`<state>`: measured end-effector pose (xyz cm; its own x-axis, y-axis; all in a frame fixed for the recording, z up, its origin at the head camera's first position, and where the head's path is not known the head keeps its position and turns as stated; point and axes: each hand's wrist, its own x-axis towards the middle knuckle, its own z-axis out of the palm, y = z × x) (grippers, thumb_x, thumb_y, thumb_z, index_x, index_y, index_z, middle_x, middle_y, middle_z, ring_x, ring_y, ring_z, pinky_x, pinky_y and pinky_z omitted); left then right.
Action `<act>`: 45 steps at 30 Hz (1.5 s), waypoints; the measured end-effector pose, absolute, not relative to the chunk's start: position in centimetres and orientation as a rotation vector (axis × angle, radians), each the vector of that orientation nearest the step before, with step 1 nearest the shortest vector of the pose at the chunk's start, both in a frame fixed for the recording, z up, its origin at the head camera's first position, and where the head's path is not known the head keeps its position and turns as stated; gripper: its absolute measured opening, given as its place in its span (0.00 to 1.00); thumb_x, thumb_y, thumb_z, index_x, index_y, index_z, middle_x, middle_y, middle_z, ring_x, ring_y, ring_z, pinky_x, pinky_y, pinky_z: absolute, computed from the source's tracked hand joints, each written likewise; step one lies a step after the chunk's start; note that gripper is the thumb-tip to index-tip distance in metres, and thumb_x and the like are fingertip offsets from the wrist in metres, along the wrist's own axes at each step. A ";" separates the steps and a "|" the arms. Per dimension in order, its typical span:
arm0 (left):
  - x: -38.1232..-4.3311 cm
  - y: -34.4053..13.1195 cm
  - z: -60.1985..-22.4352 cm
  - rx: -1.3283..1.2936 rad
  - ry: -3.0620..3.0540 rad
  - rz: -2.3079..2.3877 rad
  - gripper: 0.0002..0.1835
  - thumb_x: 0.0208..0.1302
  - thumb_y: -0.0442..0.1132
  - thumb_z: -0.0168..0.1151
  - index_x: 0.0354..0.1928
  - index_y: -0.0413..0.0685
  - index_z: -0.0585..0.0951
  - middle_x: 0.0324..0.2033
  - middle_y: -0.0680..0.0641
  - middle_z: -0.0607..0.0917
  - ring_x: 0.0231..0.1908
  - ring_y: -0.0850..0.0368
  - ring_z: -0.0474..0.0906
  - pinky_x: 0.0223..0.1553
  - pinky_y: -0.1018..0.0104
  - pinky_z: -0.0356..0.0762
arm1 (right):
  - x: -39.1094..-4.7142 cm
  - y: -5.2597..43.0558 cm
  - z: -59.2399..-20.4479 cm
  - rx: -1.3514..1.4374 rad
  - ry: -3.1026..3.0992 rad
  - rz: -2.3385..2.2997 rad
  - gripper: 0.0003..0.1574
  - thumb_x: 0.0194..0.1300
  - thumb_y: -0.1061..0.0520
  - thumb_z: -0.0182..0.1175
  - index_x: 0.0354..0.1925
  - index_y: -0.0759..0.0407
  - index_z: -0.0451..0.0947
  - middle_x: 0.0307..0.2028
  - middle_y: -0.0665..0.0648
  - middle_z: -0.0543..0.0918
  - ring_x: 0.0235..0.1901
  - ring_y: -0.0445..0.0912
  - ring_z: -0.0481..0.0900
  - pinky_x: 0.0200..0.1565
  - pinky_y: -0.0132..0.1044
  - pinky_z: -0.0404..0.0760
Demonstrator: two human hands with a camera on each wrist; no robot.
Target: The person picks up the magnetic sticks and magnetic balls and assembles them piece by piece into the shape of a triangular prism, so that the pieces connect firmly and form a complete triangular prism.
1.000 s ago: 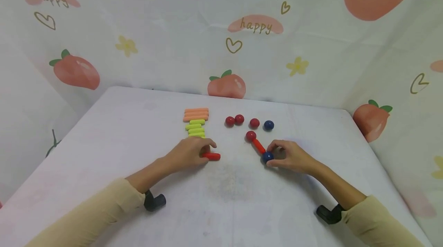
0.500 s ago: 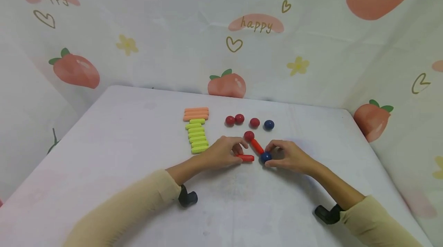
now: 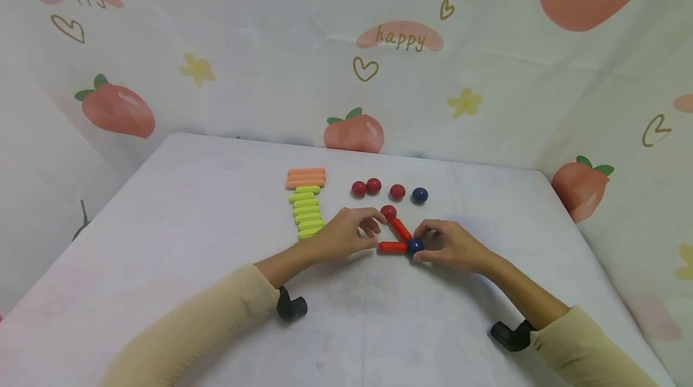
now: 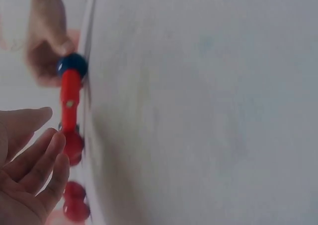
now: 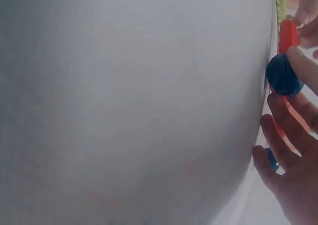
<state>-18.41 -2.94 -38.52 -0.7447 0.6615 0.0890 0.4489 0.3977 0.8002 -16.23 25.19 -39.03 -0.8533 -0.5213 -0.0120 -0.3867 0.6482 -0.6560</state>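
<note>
In the head view my right hand [image 3: 457, 245] pinches a blue ball [image 3: 415, 247] between thumb and fingers, low over the table. Two red rods meet that ball: one red rod [image 3: 392, 247] points left, the other red rod [image 3: 400, 229] slants up to a red ball [image 3: 388, 212]. My left hand [image 3: 346, 232] is at the free end of the left-pointing rod, thumb and fingers apart. From the left wrist, the rod [image 4: 70, 88] shows a small metallic dot on its end, with nothing between my fingers. In the right wrist view the thumb presses on the blue ball [image 5: 282, 76].
Behind the hands lie several loose red balls [image 3: 397, 192] and another blue ball [image 3: 420, 195]. Left of them are a column of yellow-green rods [image 3: 306, 210] and a few longer orange rods [image 3: 305, 178]. A printed cloth [image 3: 281, 62] hangs behind the white table [image 3: 216, 194].
My left hand has carried a red rod rightward to the blue ball, where it now joins, and has loosened off it. The right hand keeps its grip, shifting only slightly left.
</note>
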 end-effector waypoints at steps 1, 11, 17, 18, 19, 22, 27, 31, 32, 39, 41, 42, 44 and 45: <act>-18.5 -3.7 -38.4 0.971 2.431 1.279 0.23 0.62 0.32 0.69 0.59 0.42 0.78 0.46 0.46 0.87 0.45 0.59 0.83 0.46 0.71 0.81 | -16.2 25.2 -39.0 -0.738 2.667 -0.990 0.20 0.57 0.50 0.74 0.46 0.55 0.80 0.42 0.48 0.84 0.45 0.47 0.79 0.50 0.48 0.81; -18.2 -11.5 -36.7 0.777 2.580 1.304 0.23 0.63 0.32 0.67 0.61 0.39 0.79 0.48 0.42 0.87 0.48 0.52 0.85 0.49 0.58 0.82 | -16.1 25.4 -38.8 -0.704 2.665 -0.978 0.20 0.57 0.50 0.74 0.45 0.54 0.80 0.41 0.46 0.84 0.46 0.47 0.79 0.52 0.49 0.80; -17.8 -13.7 -37.1 0.792 2.635 1.203 0.21 0.60 0.32 0.71 0.56 0.40 0.82 0.42 0.47 0.89 0.43 0.55 0.86 0.43 0.61 0.84 | -16.1 25.5 -38.9 -0.707 2.659 -0.993 0.19 0.57 0.50 0.74 0.45 0.54 0.80 0.41 0.46 0.84 0.46 0.47 0.79 0.52 0.49 0.80; -17.8 -13.9 -37.3 0.795 2.641 1.194 0.21 0.59 0.32 0.71 0.55 0.40 0.83 0.41 0.48 0.89 0.42 0.56 0.86 0.42 0.61 0.83 | -16.1 25.5 -38.9 -0.708 2.657 -0.999 0.19 0.57 0.50 0.74 0.45 0.53 0.81 0.41 0.46 0.84 0.46 0.47 0.79 0.52 0.49 0.80; -17.7 -14.1 -37.4 0.803 2.652 1.178 0.20 0.58 0.32 0.72 0.54 0.41 0.83 0.40 0.48 0.89 0.41 0.56 0.86 0.41 0.61 0.83 | -16.1 25.5 -38.9 -0.708 2.657 -1.004 0.19 0.57 0.50 0.74 0.45 0.53 0.81 0.40 0.46 0.84 0.46 0.47 0.79 0.52 0.49 0.79; -17.6 -14.2 -37.8 0.813 2.682 1.134 0.18 0.56 0.31 0.73 0.50 0.41 0.84 0.38 0.49 0.89 0.40 0.56 0.86 0.40 0.60 0.83 | -16.0 25.5 -38.9 -0.706 2.657 -1.008 0.19 0.57 0.50 0.74 0.44 0.53 0.81 0.40 0.45 0.83 0.45 0.47 0.79 0.52 0.49 0.79; -17.3 -13.5 -38.0 0.790 2.763 1.011 0.18 0.53 0.31 0.74 0.48 0.41 0.85 0.37 0.50 0.88 0.39 0.56 0.84 0.43 0.58 0.83 | -16.0 25.5 -38.9 -0.699 2.656 -1.012 0.19 0.57 0.49 0.74 0.45 0.53 0.81 0.40 0.45 0.83 0.45 0.47 0.78 0.51 0.49 0.79; -17.0 -12.6 -37.7 0.777 2.838 0.855 0.18 0.52 0.30 0.73 0.47 0.42 0.85 0.33 0.51 0.86 0.36 0.56 0.81 0.42 0.58 0.81 | -16.0 25.5 -38.9 -0.707 2.655 -1.012 0.19 0.57 0.49 0.74 0.45 0.53 0.80 0.40 0.45 0.83 0.45 0.47 0.78 0.52 0.50 0.79; -17.0 -12.4 -37.7 0.778 2.849 0.826 0.17 0.52 0.29 0.73 0.47 0.42 0.85 0.32 0.51 0.86 0.35 0.57 0.80 0.41 0.58 0.80 | -16.0 25.5 -38.9 -0.709 2.657 -1.011 0.19 0.57 0.49 0.74 0.45 0.53 0.80 0.40 0.45 0.83 0.45 0.47 0.78 0.52 0.50 0.79; -16.8 -11.2 -37.9 0.770 2.822 0.900 0.17 0.54 0.28 0.72 0.47 0.42 0.84 0.32 0.49 0.87 0.35 0.57 0.81 0.44 0.58 0.82 | -16.0 25.6 -39.0 -0.702 2.665 -1.008 0.19 0.57 0.50 0.74 0.45 0.53 0.80 0.40 0.46 0.83 0.45 0.47 0.78 0.52 0.49 0.79; -16.9 -11.0 -38.0 0.768 2.807 0.936 0.17 0.54 0.29 0.72 0.48 0.42 0.84 0.33 0.48 0.87 0.35 0.58 0.82 0.43 0.59 0.82 | -16.0 25.5 -39.0 -0.700 2.662 -1.009 0.19 0.57 0.50 0.74 0.45 0.53 0.80 0.40 0.46 0.83 0.45 0.47 0.78 0.52 0.49 0.79; -16.9 -10.8 -38.0 0.763 2.798 0.955 0.17 0.54 0.29 0.72 0.48 0.41 0.84 0.33 0.48 0.87 0.35 0.58 0.82 0.43 0.59 0.82 | -16.0 25.5 -39.0 -0.700 2.662 -1.010 0.19 0.57 0.50 0.74 0.45 0.53 0.80 0.40 0.46 0.83 0.45 0.47 0.78 0.52 0.49 0.79; -16.9 -10.5 -38.2 0.753 2.786 0.991 0.17 0.55 0.29 0.72 0.48 0.41 0.83 0.34 0.48 0.87 0.34 0.58 0.82 0.43 0.60 0.83 | -16.0 25.5 -39.0 -0.700 2.661 -1.010 0.19 0.57 0.50 0.74 0.45 0.53 0.80 0.40 0.46 0.83 0.45 0.46 0.78 0.52 0.49 0.79; -17.0 -10.3 -38.3 0.747 2.781 1.011 0.17 0.55 0.29 0.72 0.49 0.41 0.83 0.35 0.48 0.87 0.34 0.59 0.82 0.43 0.61 0.83 | -15.9 25.5 -39.0 -0.699 2.662 -1.009 0.19 0.57 0.50 0.74 0.45 0.53 0.80 0.40 0.46 0.83 0.46 0.46 0.78 0.52 0.49 0.79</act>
